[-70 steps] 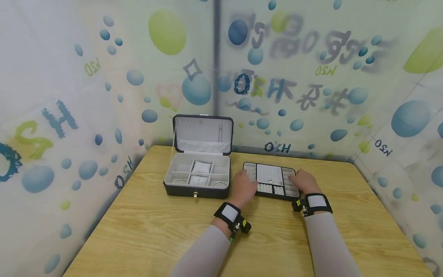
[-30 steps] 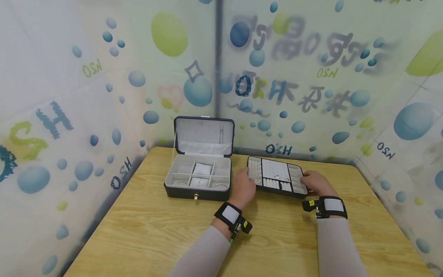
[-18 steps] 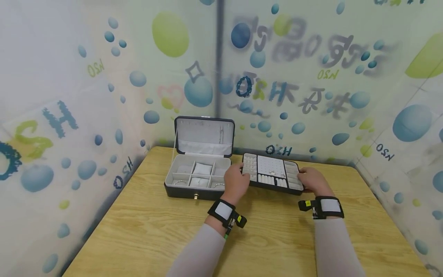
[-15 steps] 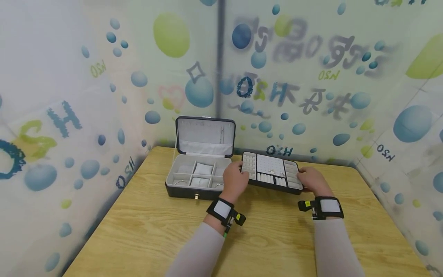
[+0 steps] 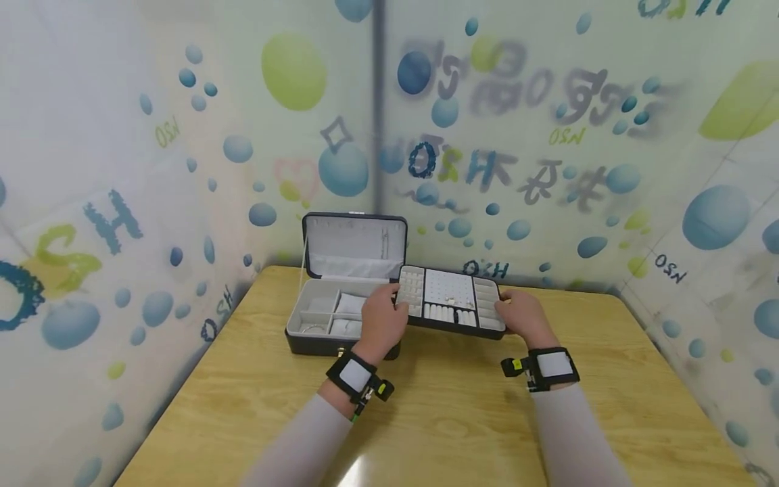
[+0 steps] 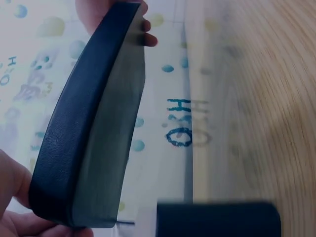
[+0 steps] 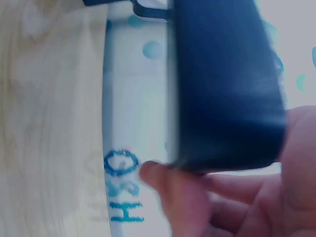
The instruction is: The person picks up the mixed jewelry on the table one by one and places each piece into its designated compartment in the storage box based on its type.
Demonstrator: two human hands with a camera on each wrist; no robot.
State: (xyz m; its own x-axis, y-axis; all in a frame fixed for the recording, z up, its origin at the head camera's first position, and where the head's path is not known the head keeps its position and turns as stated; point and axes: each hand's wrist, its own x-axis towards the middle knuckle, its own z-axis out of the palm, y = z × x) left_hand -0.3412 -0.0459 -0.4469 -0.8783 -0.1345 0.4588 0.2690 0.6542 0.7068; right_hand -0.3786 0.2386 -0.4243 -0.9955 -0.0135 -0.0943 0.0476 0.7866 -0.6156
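Both hands hold a dark-sided jewelry tray [image 5: 448, 301] up off the table, tilted a little, its right end lower in the head view. My left hand [image 5: 382, 323] grips the left end; my right hand [image 5: 527, 316] grips the right end, thumb at the rim. Ring rolls, small compartments and a white panel with holes, bearing small earrings, fill the tray. The left wrist view shows its dark side [image 6: 79, 113] and grey underside. Left of it stands the jewelry box [image 5: 310, 343], lid raised, with divided compartments, white cushions and a bracelet. My left hand and the tray's end hide the box's right part.
The box's raised lid [image 5: 356, 247] has a pale lining with a necklace hanging at its right. Both stand on a wooden table [image 5: 462, 412], close to its back edge. A printed curtain [image 5: 517, 169] rises behind the table and at both sides.
The tray has been lifted from the table and carried left toward the jewelry box, both hands moving with it. Its left end now overlaps the box's right side in the head view.
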